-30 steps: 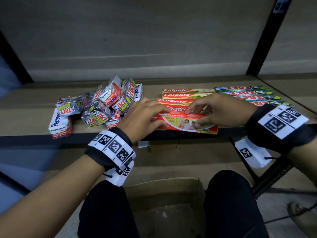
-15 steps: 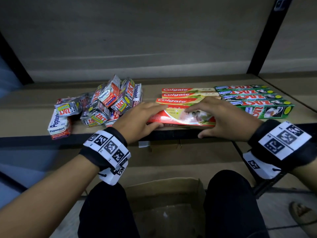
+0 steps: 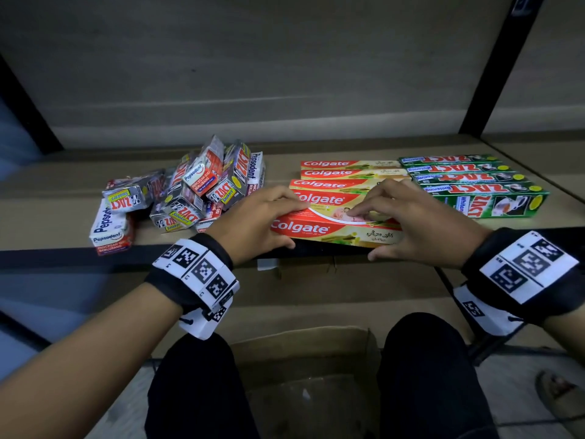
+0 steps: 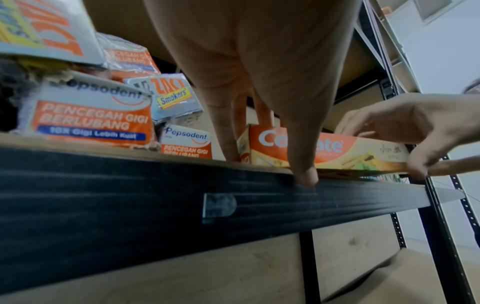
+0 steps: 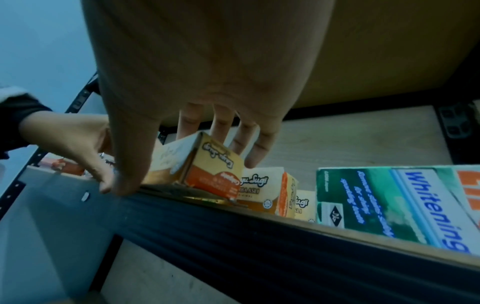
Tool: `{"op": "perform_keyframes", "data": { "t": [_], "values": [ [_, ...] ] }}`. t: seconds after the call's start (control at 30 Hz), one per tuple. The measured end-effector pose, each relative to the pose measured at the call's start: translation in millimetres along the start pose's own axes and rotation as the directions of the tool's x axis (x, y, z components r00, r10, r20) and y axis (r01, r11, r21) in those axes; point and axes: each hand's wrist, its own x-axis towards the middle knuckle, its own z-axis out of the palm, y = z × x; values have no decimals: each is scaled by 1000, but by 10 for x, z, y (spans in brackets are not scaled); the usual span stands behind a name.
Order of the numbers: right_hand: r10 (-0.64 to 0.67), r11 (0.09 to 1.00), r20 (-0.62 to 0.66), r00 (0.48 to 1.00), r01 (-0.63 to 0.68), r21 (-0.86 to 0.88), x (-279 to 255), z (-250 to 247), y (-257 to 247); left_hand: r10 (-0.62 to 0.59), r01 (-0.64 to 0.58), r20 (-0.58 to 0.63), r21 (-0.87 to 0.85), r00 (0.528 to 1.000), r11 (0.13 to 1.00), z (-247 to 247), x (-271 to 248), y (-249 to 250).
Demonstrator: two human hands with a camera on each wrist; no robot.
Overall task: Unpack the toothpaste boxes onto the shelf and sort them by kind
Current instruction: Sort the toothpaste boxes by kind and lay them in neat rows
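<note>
Head view: both hands grip the front Colgate box [image 3: 332, 231] at the shelf's [image 3: 47, 217] front edge, left hand [image 3: 256, 223] on its left end, right hand [image 3: 411, 223] on its right end. Left wrist: thumb [image 4: 301, 160] curls over the shelf's front edge. Right wrist: fingers [image 5: 259, 148] curl over the box top.

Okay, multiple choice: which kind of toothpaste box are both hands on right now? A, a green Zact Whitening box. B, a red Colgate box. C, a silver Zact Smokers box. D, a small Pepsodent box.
B: the left hand and right hand both hold the front red Colgate box at the shelf edge, thumbs at its front side, fingers on top.
</note>
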Motion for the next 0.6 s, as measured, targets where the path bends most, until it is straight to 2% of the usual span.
{"op": "perform_keyframes", "data": {
  "t": [0.13,0.33,0.6],
  "values": [
    [-4,993,16,1000,5,-119,12,8,-37,23,-23,-15,55,1000,998,-25,7,52],
    [40,995,-54,998,-35,92,-35,-101,28,13,-12,-101,7,995,1000,-115,56,36],
    [36,999,-118,992,-35,14,-25,-106,136,-87,79,-128,-64,988,995,-53,118,24]
  ]
}}
